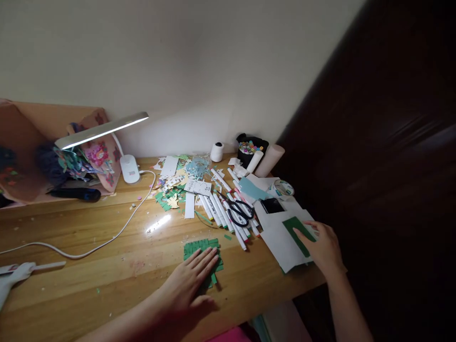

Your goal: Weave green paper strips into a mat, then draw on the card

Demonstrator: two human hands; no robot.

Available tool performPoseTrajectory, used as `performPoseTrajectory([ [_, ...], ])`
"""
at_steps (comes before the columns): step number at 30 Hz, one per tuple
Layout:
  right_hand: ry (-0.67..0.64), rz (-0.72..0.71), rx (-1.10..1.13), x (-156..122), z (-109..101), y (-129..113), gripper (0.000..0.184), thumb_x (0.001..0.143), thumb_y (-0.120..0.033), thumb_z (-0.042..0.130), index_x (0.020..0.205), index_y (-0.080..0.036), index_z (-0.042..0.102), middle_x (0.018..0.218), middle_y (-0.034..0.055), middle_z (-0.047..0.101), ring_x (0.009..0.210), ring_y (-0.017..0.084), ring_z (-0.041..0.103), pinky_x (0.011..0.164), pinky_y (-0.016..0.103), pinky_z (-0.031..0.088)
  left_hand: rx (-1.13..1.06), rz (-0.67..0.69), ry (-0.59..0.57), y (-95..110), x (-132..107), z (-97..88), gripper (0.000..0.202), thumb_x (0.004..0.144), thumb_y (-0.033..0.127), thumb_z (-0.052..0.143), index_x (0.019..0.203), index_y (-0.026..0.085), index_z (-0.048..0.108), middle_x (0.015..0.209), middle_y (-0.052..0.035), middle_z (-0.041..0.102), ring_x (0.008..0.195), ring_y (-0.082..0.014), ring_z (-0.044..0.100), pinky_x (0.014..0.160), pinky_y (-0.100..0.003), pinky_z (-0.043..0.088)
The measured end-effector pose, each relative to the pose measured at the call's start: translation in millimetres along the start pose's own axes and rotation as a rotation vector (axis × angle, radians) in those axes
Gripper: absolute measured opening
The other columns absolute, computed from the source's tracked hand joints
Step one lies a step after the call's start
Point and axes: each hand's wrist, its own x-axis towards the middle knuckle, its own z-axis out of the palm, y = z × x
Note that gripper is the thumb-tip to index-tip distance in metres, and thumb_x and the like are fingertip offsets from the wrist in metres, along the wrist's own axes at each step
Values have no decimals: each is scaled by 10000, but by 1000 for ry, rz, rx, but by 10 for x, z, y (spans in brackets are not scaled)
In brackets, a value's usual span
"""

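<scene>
My left hand [195, 271] lies flat with its fingers outstretched on a patch of green paper strips [192, 247], laid close together on the wooden table. Part of the patch is hidden under the palm. Over at the right, my right hand [326, 244] is at a dark green paper rectangle [299, 233] that rests on white sheets [276, 237]. Its thumb lies over the green paper and the other fingers are apart from it along the right edge. Black-handled scissors [239, 213] lie on several white markers [218, 209] between the hands.
A lit desk lamp [131, 170] with a white cable stands at the back left, beside a pink box [110, 175]. Paper scraps [173, 202] heap near the wall. A thread spool [216, 152], a black marker holder [245, 156] and a tape roll [285, 187] sit at the back right.
</scene>
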Motion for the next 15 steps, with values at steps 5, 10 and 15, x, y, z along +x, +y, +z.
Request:
performPoseTrajectory([
  [5, -366, 263, -25, 231, -1, 516, 701, 528, -540, 732, 1064, -111, 590, 1115, 201, 624, 1038, 354, 593, 812, 407, 506, -16, 0, 24, -6, -14, 0, 777, 944, 505, 417, 1503, 149, 11, 1543, -133, 135, 1413, -278, 159, 1133, -470, 205],
  [10, -368, 252, -41, 383, 10, 526, 627, 485, -492, 758, 971, -121, 621, 898, 156, 715, 779, 304, 683, 607, 344, 538, -80, -20, 66, -11, -37, 12, 765, 938, 427, 464, 1505, 177, 14, 1542, -121, 146, 1406, -287, 185, 1123, -469, 238],
  [15, -274, 172, -91, 422, -108, 416, 380, 581, -513, 673, 687, -148, 681, 612, 100, 705, 557, 289, 668, 477, 342, 506, -200, -36, 53, -31, -58, 18, 716, 952, 438, 428, 1508, 203, 42, 1555, -96, 116, 1413, -282, 162, 1138, -460, 206],
])
